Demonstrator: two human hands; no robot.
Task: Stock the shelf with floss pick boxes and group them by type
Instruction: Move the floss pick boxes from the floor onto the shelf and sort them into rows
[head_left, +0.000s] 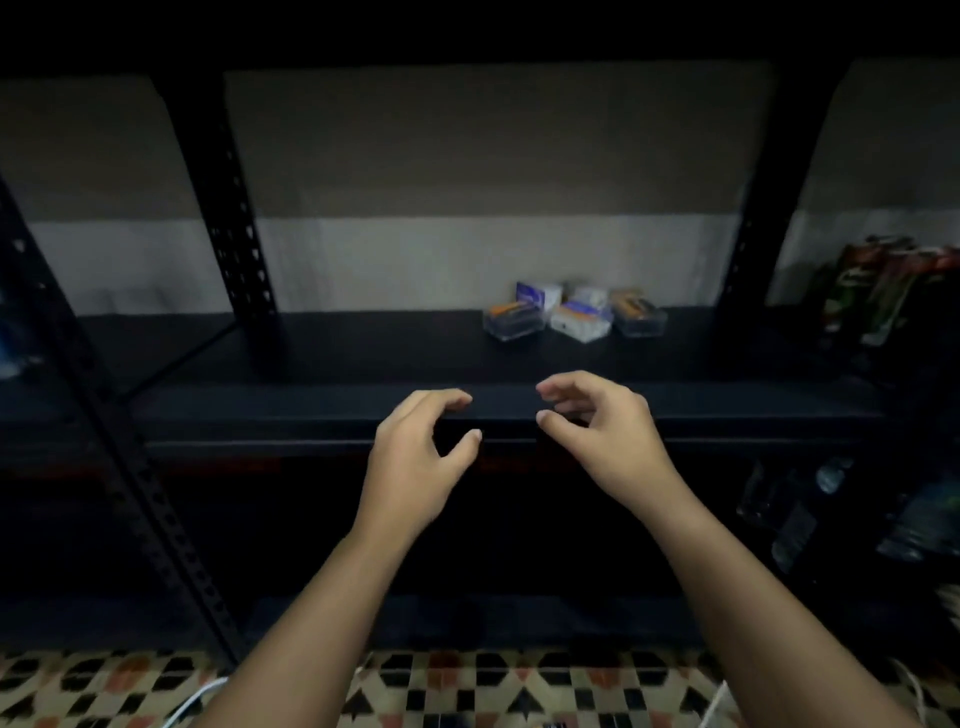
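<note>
The floss pick boxes (574, 310) sit in a loose, mixed cluster on the shelf (363, 410), beyond and slightly right of both hands. Left hand (415, 457) and right hand (602, 431) hover empty, fingers curled apart. Sorting seems pending; next comes reaching forward. Dim blur hides the labels.

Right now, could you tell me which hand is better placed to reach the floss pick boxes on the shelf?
Probably the right hand: it hovers open, nearly below the floss pick boxes, which sit right of centre on the shelf. The left hand, also empty, is farther left.
</note>
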